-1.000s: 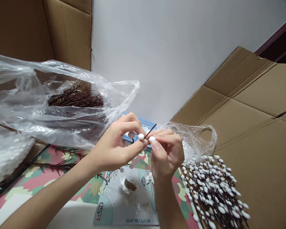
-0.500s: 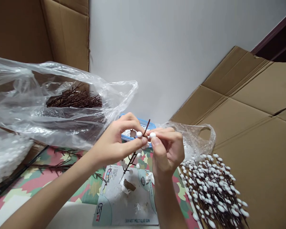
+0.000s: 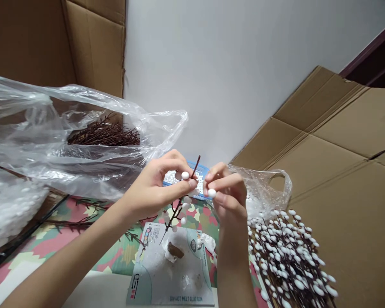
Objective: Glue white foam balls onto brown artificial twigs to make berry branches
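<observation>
- Left hand (image 3: 158, 186): closed, gripping a brown twig (image 3: 180, 205) between thumb and fingers, with a white bead (image 3: 185, 175) fixed on the twig just beside the fingertips.
- Twig: its tip points far and up past the left hand; its lower part slants near and left over a printed card, carrying several more white beads.
- Right hand (image 3: 227, 192): thumb and forefinger pinch a second bead (image 3: 212, 193), near the twig but not touching it.
- Between the hands, on the far side: a blue tray (image 3: 199, 168) holding small white beads.
- Near the hands: the card (image 3: 170, 273) lies on the worktop (image 3: 93, 291), reading "DIY HOT MELT GLUE GUN" along its near edge; its smaller print is hard to read. A brown lump (image 3: 175, 250) sits in white residue on it.
- Right: a small clear bag (image 3: 265, 188) with white beads inside, and a bunch of beaded twigs (image 3: 287, 261) lying on a flattened cardboard sheet (image 3: 340, 128).
- Left: a large clear bag (image 3: 51, 128) with dark bare twigs (image 3: 104, 135) inside, and a pale bag of white beads (image 3: 9, 209); loose twigs (image 3: 73, 224) lie on a pink-and-green patterned cloth (image 3: 83, 252).
- Far: a cardboard box flap (image 3: 96, 47) stands against a white wall (image 3: 227, 77).
</observation>
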